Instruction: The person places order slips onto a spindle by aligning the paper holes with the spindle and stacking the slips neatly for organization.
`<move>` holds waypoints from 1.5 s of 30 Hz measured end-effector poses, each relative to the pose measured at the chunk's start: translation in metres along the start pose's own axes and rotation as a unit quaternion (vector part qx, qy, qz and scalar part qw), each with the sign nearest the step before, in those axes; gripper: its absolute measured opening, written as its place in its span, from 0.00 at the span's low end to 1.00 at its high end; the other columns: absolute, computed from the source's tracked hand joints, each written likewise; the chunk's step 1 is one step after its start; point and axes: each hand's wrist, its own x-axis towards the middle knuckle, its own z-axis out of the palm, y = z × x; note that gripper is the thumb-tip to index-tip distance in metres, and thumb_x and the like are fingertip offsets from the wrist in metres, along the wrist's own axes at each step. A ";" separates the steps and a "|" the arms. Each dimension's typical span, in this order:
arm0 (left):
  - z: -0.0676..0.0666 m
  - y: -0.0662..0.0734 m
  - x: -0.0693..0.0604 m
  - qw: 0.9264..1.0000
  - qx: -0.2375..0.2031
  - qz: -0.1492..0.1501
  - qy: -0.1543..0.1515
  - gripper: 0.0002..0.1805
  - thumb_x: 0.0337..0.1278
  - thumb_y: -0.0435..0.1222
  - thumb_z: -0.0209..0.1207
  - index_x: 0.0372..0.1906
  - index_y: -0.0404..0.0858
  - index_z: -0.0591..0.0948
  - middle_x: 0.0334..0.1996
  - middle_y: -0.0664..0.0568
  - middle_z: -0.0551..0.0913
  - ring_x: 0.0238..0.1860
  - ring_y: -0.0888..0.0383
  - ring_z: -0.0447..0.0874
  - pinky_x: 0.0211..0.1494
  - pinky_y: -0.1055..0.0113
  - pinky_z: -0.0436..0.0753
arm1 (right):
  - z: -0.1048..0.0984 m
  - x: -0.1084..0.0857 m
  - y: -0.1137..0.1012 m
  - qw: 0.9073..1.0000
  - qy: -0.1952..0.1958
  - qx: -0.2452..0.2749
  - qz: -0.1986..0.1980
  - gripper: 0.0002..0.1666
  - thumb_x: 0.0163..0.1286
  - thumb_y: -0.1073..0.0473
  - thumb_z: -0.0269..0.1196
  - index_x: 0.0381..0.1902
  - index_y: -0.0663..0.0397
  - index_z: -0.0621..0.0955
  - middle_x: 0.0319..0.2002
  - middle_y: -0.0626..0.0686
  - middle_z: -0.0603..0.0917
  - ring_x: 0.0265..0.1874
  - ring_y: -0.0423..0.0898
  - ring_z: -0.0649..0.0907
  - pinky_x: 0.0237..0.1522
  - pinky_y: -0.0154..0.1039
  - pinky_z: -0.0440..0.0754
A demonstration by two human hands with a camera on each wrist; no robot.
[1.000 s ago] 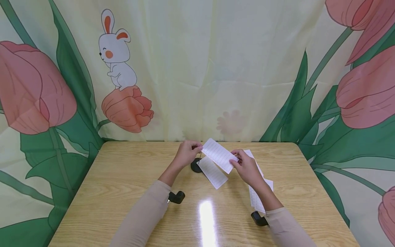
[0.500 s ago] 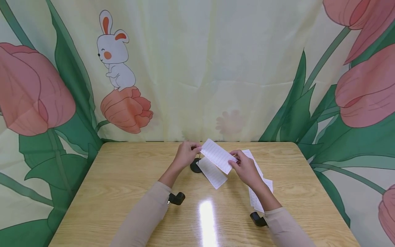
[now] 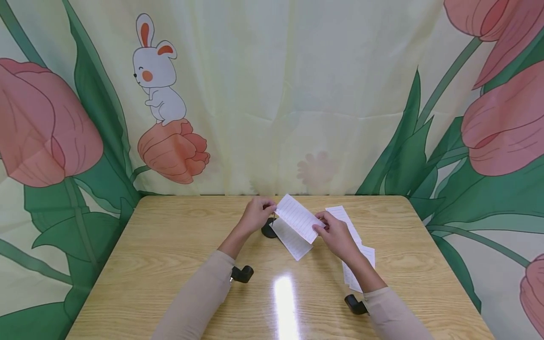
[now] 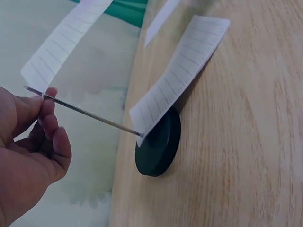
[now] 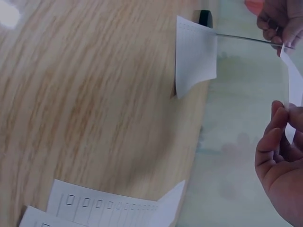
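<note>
A thin metal spike (image 4: 90,114) rises from a round black base (image 4: 161,146) near the table's back. One lined paper slip (image 4: 173,75) is pierced low on the spike, close to the base. A second lined slip (image 3: 299,218) is held up near the spike's tip; the spike passes through its corner in the left wrist view. My left hand (image 3: 256,215) pinches that corner between thumb and fingers. My right hand (image 3: 337,235) pinches the same slip's opposite end, also seen at the right hand (image 5: 284,170) in the right wrist view.
Several lined slips (image 3: 359,269) lie on the wooden table (image 3: 170,236), partly under my right forearm. A curtain with a rabbit and tulips (image 3: 263,94) hangs behind the table's back edge. Black camera mounts (image 3: 242,274) are on both wrists.
The raised slip has come down slightly and tilted, its right end lower and a little to the left along with my right hand. My left hand, still pinching the corner, has lowered slightly.
</note>
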 end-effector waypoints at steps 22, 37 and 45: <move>0.008 -0.025 0.002 0.999 0.006 -0.009 0.031 0.05 0.69 0.30 0.63 0.40 0.35 0.88 0.37 0.47 0.88 0.38 0.55 0.81 0.41 0.65 0.81 | 0.025 -0.004 0.014 0.998 -0.023 -0.004 0.050 0.09 0.73 0.62 0.66 0.48 0.58 0.83 0.33 0.50 0.84 0.30 0.41 0.78 0.31 0.31 0.75; 0.017 -0.041 0.004 0.999 0.024 -0.042 0.024 0.05 0.70 0.30 0.63 0.40 0.36 0.89 0.40 0.47 0.87 0.41 0.55 0.80 0.45 0.63 0.81 | 0.040 -0.004 0.026 0.997 -0.039 -0.029 0.064 0.11 0.70 0.61 0.70 0.47 0.57 0.83 0.30 0.48 0.82 0.29 0.41 0.77 0.32 0.34 0.74; 0.020 -0.048 0.002 0.998 0.026 -0.049 0.019 0.06 0.69 0.29 0.62 0.39 0.36 0.89 0.39 0.47 0.87 0.40 0.55 0.79 0.44 0.65 0.81 | 0.043 -0.007 0.026 0.995 -0.056 -0.059 0.058 0.11 0.70 0.59 0.70 0.47 0.55 0.82 0.30 0.48 0.82 0.29 0.41 0.77 0.33 0.36 0.75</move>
